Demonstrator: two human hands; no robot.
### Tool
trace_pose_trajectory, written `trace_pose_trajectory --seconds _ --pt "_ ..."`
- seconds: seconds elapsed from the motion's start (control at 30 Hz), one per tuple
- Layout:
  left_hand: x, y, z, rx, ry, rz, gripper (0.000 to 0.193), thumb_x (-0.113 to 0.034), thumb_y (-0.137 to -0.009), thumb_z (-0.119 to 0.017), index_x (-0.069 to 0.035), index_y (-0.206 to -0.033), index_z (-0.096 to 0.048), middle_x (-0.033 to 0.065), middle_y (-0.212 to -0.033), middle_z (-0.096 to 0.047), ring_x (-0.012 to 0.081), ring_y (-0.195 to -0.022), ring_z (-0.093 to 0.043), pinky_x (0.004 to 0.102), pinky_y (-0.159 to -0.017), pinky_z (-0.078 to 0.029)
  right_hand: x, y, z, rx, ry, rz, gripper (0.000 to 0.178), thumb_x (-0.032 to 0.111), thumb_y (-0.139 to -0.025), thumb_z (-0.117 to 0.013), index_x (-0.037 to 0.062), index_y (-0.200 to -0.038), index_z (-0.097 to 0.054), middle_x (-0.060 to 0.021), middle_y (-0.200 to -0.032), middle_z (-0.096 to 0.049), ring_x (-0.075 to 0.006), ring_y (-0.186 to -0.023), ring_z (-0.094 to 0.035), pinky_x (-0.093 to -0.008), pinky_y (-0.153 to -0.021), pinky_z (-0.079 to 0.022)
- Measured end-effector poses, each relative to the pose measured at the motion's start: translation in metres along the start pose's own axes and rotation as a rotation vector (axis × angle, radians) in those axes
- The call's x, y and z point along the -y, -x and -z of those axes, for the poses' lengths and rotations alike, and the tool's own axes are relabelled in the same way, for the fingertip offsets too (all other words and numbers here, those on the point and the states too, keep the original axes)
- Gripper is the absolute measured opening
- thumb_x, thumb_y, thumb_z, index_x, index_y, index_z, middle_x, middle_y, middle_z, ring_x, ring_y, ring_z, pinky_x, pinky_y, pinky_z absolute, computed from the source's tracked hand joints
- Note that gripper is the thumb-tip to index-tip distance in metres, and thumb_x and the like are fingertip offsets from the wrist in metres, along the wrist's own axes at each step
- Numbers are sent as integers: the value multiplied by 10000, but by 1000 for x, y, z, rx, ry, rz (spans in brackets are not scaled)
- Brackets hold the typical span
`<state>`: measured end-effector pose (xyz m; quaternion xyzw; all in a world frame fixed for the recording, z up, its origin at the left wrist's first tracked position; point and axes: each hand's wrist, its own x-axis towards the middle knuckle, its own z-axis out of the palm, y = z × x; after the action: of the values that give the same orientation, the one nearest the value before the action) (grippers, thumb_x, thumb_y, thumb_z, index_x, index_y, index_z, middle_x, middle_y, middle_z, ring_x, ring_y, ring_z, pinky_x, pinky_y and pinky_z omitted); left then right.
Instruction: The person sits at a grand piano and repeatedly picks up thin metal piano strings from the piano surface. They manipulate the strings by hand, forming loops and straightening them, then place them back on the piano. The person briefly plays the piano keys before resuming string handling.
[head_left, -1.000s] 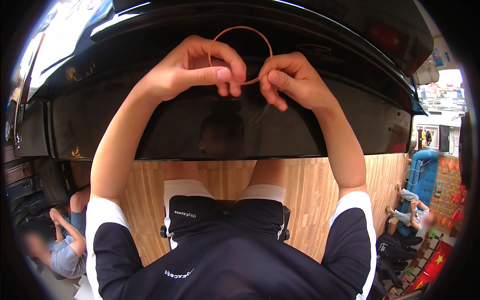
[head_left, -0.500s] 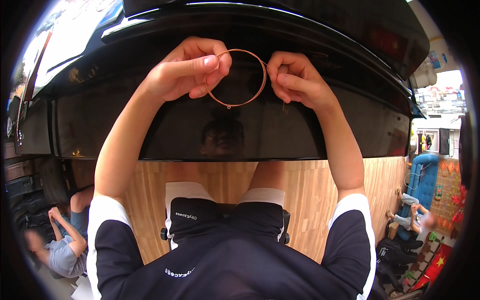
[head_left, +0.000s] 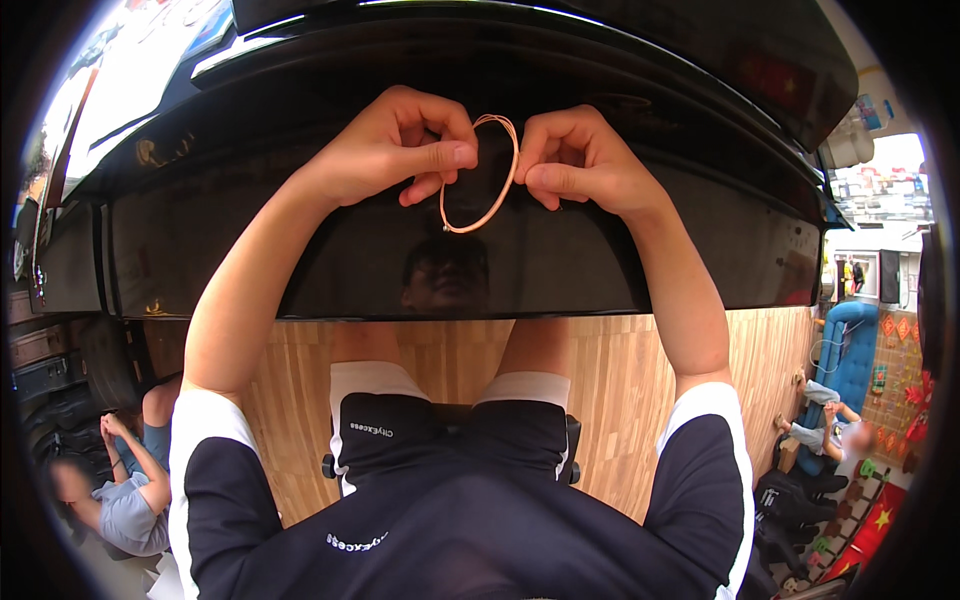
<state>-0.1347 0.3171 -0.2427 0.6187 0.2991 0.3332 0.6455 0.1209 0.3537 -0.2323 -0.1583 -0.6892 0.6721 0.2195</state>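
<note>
A coiled copper-coloured guitar string [head_left: 466, 231] hangs between my hands, with a small ball end at the bottom of the loop. My left hand [head_left: 405, 150] pinches the left side of the coil between thumb and fingers. On the other side my right hand [head_left: 580, 160] is closed, thumb against fingers, gripping the string at the coil's right edge. A short dark end shows below the right fingers. Both hands are above a glossy black surface [head_left: 560, 275] that looks like a closed piano lid and mirrors a head.
Beneath the black edge lie my legs and a wooden floor [head_left: 620, 420]. One person [head_left: 130, 500] sits at the lower left, another [head_left: 835, 430] at the right beside a blue sofa [head_left: 845, 350]. White papers [head_left: 145, 75] show at the upper left.
My hands have come closer together, the left moving right and the right slightly left. The coil has turned, now appearing as a narrower, tilted oval.
</note>
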Motion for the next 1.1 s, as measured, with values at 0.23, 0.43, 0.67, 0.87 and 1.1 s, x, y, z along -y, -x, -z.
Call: trace_pose_trajectory --seconds 0.23,0.43,0.67,0.87,1.1 --pt "11 -2 -27 -435 -582 -503 438 42 -836 -749 -51 -1224 -567 14 -674 -575 58 -538 -580 191 -499 -403 1 0 -1 16 -8 -64 101 109 -900 -678 11 -877 -672 -63 -666 -650 -45 -439 -459 -191 -422 -341" --pt "13 -4 -22 -424 -681 -605 338 23 -844 -749 -57 -1150 -629 22 -692 -583 79 -550 -595 209 -515 -446 -5 0 1 -20 -29 -49 107 112 -921 -664 15 -878 -650 -76 -669 -656 -53 -438 -492 -192 -425 -365" --pt "10 -4 -24 -378 -852 -579 487 53 -797 -752 -55 -1264 -673 50 -719 -623 122 -562 -554 261 -525 -435 -3 -1 -1 -47 -69 -89 142 97 -911 -662 26 -977 -559 -94 -665 -654 -70 -428 -522 -194 -437 -396" --pt "14 -3 -24 -376 -917 -492 472 53 -817 -714 -34 -1278 -662 94 -693 -591 151 -526 -512 283 -503 -409 -2 -2 -5 -41 -162 -26 281 71 -911 -635 38 -1126 -457 -129 -732 -670 -103 -485 -577 -209 -492 -449" --pt "17 -3 -22 -357 -932 -450 474 32 -817 -701 -20 -1285 -649 105 -648 -546 165 -500 -489 292 -499 -404 -7 -4 -3 -62 -221 79 278 66 -920 -605 16 -1179 -516 -139 -798 -677 -118 -591 -616 -229 -583 -489"
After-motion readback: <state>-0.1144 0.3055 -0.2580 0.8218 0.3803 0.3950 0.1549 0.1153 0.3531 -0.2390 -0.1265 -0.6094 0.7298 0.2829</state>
